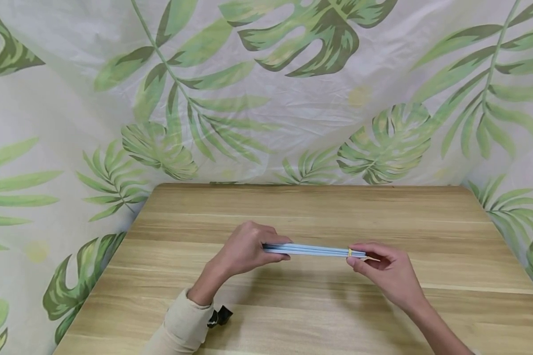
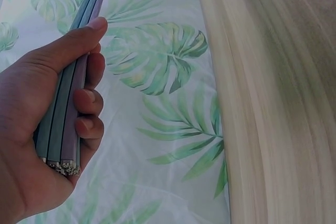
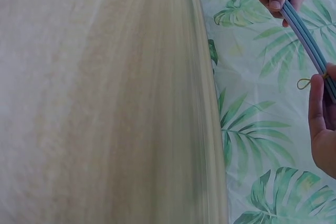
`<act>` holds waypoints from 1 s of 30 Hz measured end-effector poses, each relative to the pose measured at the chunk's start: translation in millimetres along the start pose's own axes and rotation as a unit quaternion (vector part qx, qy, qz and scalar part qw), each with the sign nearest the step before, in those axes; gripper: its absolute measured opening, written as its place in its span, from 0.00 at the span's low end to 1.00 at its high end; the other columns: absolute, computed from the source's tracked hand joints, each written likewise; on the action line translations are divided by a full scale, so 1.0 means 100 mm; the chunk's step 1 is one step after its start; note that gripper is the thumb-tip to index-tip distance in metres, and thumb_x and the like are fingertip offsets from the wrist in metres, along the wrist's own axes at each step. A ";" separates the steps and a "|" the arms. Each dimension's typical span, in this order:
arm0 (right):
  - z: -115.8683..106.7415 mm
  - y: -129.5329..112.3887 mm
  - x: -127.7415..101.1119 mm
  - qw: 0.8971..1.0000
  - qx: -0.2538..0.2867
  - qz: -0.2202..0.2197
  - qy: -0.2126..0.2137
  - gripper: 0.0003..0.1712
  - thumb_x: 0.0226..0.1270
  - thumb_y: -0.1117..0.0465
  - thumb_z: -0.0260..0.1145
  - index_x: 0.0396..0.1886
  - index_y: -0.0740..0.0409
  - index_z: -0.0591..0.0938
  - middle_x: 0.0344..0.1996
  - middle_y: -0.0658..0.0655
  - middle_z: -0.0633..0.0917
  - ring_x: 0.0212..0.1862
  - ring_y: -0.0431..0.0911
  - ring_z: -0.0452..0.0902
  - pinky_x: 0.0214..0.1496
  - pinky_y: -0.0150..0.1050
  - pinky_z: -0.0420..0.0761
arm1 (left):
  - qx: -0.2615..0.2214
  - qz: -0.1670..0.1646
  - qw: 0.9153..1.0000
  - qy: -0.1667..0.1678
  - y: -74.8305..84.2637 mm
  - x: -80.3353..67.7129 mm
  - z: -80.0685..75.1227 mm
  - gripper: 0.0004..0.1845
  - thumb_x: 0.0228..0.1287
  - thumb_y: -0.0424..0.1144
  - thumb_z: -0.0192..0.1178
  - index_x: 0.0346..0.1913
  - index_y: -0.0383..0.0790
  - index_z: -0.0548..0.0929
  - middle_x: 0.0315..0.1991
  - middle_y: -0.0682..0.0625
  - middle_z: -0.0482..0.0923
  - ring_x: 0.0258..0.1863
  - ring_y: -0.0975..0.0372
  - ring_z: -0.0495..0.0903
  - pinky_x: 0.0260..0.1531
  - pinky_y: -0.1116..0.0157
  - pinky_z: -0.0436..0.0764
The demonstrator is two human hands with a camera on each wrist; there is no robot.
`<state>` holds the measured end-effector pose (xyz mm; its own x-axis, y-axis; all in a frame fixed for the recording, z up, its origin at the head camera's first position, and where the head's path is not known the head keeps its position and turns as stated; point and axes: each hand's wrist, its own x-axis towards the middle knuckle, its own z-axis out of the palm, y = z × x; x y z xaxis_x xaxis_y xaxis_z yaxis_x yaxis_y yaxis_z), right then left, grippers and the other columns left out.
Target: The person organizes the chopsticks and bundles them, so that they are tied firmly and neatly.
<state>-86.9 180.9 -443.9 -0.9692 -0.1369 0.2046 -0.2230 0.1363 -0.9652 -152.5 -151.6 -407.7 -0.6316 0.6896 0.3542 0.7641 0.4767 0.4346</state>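
A bundle of slim light-blue chopsticks (image 1: 315, 250) is held level above the table. My left hand (image 1: 244, 249) grips the thicker end; in the left wrist view its fingers curl round the chopsticks (image 2: 64, 108), whose square ends show below. Near the thin end, a yellow rubber band (image 1: 350, 252) goes round the bundle. There my right hand (image 1: 388, 271) pinches with thumb and fingers. A small loop of the rubber band (image 3: 303, 83) sticks out beside the right fingers in the right wrist view. The right palm side is partly hidden.
Beneath both hands lies a wood-grain table (image 1: 293, 305). A leaf-patterned cloth (image 1: 293, 108) hangs behind its back edge and along the sides. A small black object (image 1: 220, 315) shows at the left sleeve's cuff.
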 end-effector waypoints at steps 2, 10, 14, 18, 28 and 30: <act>0.01 0.00 0.00 1.000 -0.002 -0.006 0.013 0.16 0.65 0.75 0.76 0.52 0.74 0.88 0.44 0.44 0.91 0.43 0.36 0.89 0.44 0.33 0.89 | -0.001 0.001 1.000 0.000 0.00 0.00 0.00 0.11 0.61 0.44 0.81 0.47 0.52 0.95 0.31 0.60 0.90 0.23 0.79 0.69 0.25 0.78 0.70; 0.01 0.01 0.00 0.999 -0.038 0.000 0.021 0.15 0.64 0.71 0.79 0.50 0.69 0.90 0.42 0.40 0.92 0.38 0.36 0.88 0.40 0.32 0.88 | 0.003 0.001 1.000 -0.002 0.01 0.01 0.03 0.10 0.62 0.44 0.80 0.46 0.53 0.95 0.32 0.61 0.90 0.24 0.79 0.71 0.27 0.79 0.71; 0.03 0.02 0.00 0.999 -0.039 0.019 -0.008 0.15 0.66 0.67 0.79 0.51 0.67 0.91 0.41 0.45 0.94 0.35 0.38 0.89 0.34 0.35 0.87 | 0.011 0.014 1.000 -0.008 0.03 0.02 0.06 0.10 0.62 0.45 0.80 0.45 0.53 0.95 0.31 0.61 0.89 0.25 0.79 0.72 0.28 0.80 0.72; 0.08 0.03 -0.01 0.998 -0.038 0.026 -0.031 0.16 0.66 0.65 0.79 0.52 0.65 0.92 0.40 0.52 0.95 0.36 0.40 0.92 0.31 0.35 0.85 | 0.024 0.020 0.999 -0.013 0.04 0.03 0.09 0.09 0.61 0.45 0.81 0.44 0.53 0.95 0.27 0.62 0.86 0.23 0.80 0.69 0.26 0.80 0.70; 0.14 0.05 0.00 0.998 -0.012 0.043 -0.053 0.19 0.65 0.65 0.80 0.55 0.66 0.91 0.42 0.59 0.94 0.40 0.42 0.94 0.39 0.39 0.90 | 0.025 0.018 0.999 -0.019 0.06 0.05 0.16 0.09 0.60 0.45 0.81 0.43 0.53 0.95 0.26 0.62 0.86 0.23 0.79 0.69 0.26 0.80 0.70; 0.16 0.06 0.00 0.997 0.000 0.043 -0.069 0.20 0.65 0.65 0.80 0.56 0.66 0.90 0.43 0.61 0.94 0.41 0.43 0.94 0.41 0.39 0.91 | 0.026 0.016 0.999 -0.024 0.07 0.05 0.16 0.09 0.60 0.46 0.81 0.43 0.54 0.95 0.25 0.62 0.85 0.22 0.79 0.68 0.26 0.80 0.70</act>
<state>-86.4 165.6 -452.3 -0.9613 -0.2577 0.0979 -0.1404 0.1524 -0.9783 -148.5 -135.7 -416.5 -0.6006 0.7296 0.3269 0.7906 0.4808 0.3792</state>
